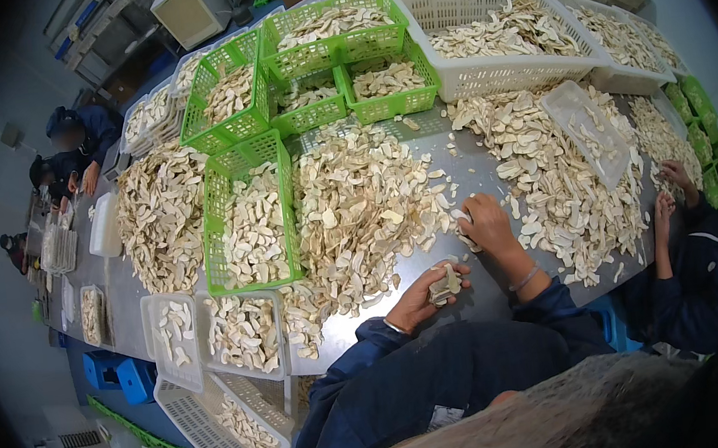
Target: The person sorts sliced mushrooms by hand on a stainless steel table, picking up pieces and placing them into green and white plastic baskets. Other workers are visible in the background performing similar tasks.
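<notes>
My left hand (427,294), palm up, holds a small stack of pale dried slices (445,285), perhaps mushroom or root. My right hand (487,221) reaches down to the metal table, its fingers closed around a few slices (467,234) at the edge of a heap. That large heap of slices (365,217) spreads ahead and to the left of my hands. Another heap (561,172) lies to the right, with a translucent plastic tray (587,134) tilted on top. A green plastic basket (291,208) of slices stands left of the middle heap.
More green baskets (390,106) and a white plastic basket (513,73) line the far side. Clear trays (173,345) sit at the near left edge, above a white basket (223,431). A co-worker's hands (670,194) are at the right; other people (82,140) work far left.
</notes>
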Motion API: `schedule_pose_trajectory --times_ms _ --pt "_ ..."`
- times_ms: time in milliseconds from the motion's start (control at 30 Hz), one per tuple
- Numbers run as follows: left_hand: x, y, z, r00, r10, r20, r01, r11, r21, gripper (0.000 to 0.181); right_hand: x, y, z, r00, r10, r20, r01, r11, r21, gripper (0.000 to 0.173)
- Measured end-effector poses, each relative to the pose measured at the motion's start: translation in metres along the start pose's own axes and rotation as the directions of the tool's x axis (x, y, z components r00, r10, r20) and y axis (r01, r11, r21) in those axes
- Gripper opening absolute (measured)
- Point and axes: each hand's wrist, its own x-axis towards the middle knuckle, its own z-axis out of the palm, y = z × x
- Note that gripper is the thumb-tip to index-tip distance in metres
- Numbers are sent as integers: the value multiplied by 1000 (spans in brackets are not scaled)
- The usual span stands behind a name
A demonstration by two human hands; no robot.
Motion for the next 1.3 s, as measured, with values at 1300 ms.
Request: schedule_pose_trajectory --times_ms 1300 --pt "7 -5 -8 995 -80 -58 73 991 -110 47 -47 22 -62 838 395 375 -443 895 48 29"
